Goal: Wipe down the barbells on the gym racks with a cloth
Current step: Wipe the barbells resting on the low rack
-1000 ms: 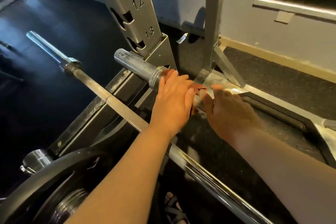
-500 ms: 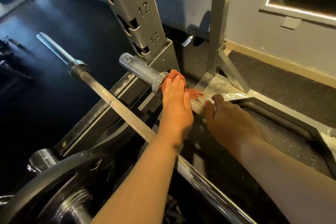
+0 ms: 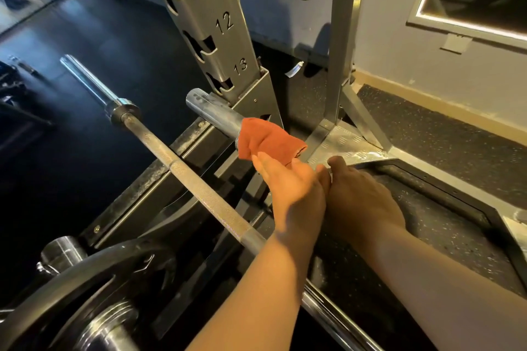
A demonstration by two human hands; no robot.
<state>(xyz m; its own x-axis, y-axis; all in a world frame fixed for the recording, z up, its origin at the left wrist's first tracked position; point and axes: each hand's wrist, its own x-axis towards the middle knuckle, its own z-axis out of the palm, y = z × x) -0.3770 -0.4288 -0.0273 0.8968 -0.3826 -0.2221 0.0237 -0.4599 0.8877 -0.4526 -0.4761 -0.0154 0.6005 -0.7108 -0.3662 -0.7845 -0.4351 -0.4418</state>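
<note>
**Orange cloth on the barbell sleeve, left hand flat against it**

The crumpled orange cloth (image 3: 268, 139) lay draped over the inner end of a scuffed silver steel barbell sleeve (image 3: 211, 111). The sleeve jutted out beside the foot of the grey steel rack upright (image 3: 219, 23), which was cut with hooks numbered 11 to 13. The left hand (image 3: 293, 188) was held flat, fingers straight and together, with the fingertips touching the cloth's lower edge. The right hand (image 3: 362, 199) sat just beside it, back to the camera and in shadow. Its fingers were hidden, so I cannot tell whether it gripped anything. Nearer the camera, a long knurled steel barbell (image 3: 199, 188) ran diagonally beneath the left forearm. A black weight plate (image 3: 85, 273) filled the lower left, and speckled black rubber floor (image 3: 456, 128) lay beyond the rack.
</note>
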